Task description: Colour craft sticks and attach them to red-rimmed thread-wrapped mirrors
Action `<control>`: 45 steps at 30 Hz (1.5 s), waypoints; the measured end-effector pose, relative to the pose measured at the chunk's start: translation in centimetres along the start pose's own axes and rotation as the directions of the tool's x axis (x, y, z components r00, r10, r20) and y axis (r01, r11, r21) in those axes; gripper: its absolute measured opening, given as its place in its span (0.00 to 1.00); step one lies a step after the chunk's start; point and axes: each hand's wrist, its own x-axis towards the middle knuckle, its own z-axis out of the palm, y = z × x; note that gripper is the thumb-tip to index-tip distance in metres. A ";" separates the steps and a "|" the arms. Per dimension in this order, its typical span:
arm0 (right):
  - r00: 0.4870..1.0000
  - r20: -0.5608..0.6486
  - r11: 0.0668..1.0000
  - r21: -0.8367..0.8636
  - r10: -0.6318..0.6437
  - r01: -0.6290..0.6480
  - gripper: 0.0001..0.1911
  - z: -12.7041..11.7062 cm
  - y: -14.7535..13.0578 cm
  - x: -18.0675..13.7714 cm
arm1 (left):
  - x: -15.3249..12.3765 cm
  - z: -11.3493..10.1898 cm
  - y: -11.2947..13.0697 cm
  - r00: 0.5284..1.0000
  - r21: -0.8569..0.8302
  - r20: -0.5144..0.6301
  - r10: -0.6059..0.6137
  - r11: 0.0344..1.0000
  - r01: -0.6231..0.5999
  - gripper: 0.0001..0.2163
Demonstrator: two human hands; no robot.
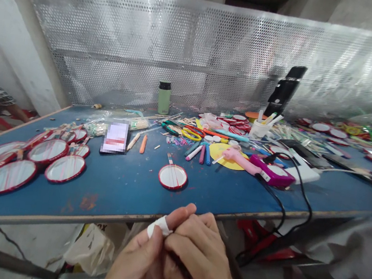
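The white tape (159, 225) round a finger of your left hand (137, 263) could, I judge, end up loose or creased and slip off, since you work in mid-air with nothing to brace on. The black cable (280, 212) hanging off the desk (122, 193) edge, just right of your hands, could snag a wrist and drag the pink glue gun (242, 161) down. Your right hand (204, 263) is curled, fingertips pinched on the tape. The left holds its wrapped finger out; its other fingers are hidden, so I cannot tell whether they are clenched.
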 end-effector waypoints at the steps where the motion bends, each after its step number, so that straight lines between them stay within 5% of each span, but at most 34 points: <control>1: 1.000 0.031 1.000 0.002 -0.001 0.001 0.10 -0.1 0.0 0.0 | 0.0 0.0 0.1 1.000 0.023 -0.004 0.017 1.000 -0.017 0.17; 4: 0.998 0.057 1.000 -0.001 -0.008 0.008 0.09 -0.7 -0.1 0.1 | -0.1 0.0 0.3 0.998 0.117 -0.038 0.049 0.992 -0.044 0.19; 11: 0.988 -0.148 0.997 -0.064 0.037 -0.047 0.10 -3.6 -0.4 0.0 | -0.2 -0.7 0.1 1.000 0.303 0.005 0.002 0.953 -0.004 0.21; 18: 0.994 -0.099 0.995 -0.080 0.046 -0.055 0.13 -5.4 -0.5 0.3 | -0.9 -1.5 0.3 0.992 0.554 -0.037 -0.122 0.823 0.122 0.23; 22: 0.997 0.014 0.997 -0.032 0.073 -0.073 0.14 -5.5 -0.5 0.3 | -0.8 -1.5 0.8 0.990 0.762 -0.039 -0.133 0.637 0.115 0.20; 26: 0.984 0.146 0.993 0.038 0.105 -0.111 0.14 -5.4 -0.4 -0.1 | -0.1 -1.7 0.9 0.984 0.901 0.156 -0.089 0.421 -0.105 0.20; 30: 0.956 0.262 0.982 0.099 0.132 -0.162 0.14 -4.8 -0.4 -0.3 | 0.5 -2.5 0.3 0.943 0.923 0.333 -0.004 0.207 -0.325 0.21; 34: 0.933 0.327 0.951 0.211 0.151 -0.228 0.15 -4.6 -0.3 -0.1 | 0.5 -3.2 0.2 0.901 0.921 0.389 0.191 -0.049 -0.387 0.16; 37: 0.933 0.299 0.937 0.220 0.200 -0.271 0.21 -5.1 -0.2 -0.3 | 0.3 -2.5 1.1 0.852 0.833 0.518 0.078 -0.271 -0.482 0.19; 42: 0.941 0.302 0.964 0.163 0.154 -0.210 0.23 -6.1 -0.3 -0.2 | 0.6 -1.6 2.0 0.850 0.825 0.518 0.099 -0.320 -0.466 0.11; 45: 0.924 0.359 0.964 0.172 0.129 -0.202 0.20 -6.0 -0.5 0.2 | 1.1 -2.2 1.4 0.749 0.707 0.656 0.097 -0.426 -0.565 0.10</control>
